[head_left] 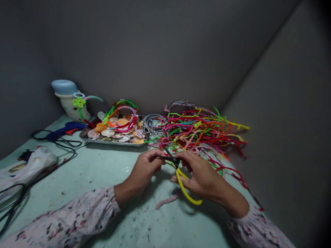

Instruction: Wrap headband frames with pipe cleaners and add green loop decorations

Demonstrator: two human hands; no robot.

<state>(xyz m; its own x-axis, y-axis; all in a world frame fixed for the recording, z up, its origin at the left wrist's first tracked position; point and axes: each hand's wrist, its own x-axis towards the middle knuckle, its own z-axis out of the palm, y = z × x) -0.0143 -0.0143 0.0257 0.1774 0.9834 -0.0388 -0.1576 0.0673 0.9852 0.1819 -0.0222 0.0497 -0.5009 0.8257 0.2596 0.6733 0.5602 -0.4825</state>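
Head view: scissors, curved yellow handles, in right hand

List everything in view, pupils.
bottle: 1, cream-blue, left
gadget: 1, blue, left
cables: uncounted, black, left
bag: 1, whitish, left
tray: 1, silver, back
shells: many, mixed, tray
loops: several, multicoloured, over shells
flower: 1, green, by bottle
wire coil: 1, grey, back
fuzzy stems: many, multicoloured, right
stray stem: 1, pink, front
tool: 1, yellow-black, centre
table: 1, mint, beneath
walls: uncounted, grey, behind
sleeves: 2, pink, front
left grip: 1, centre
right grip: 1, on tool
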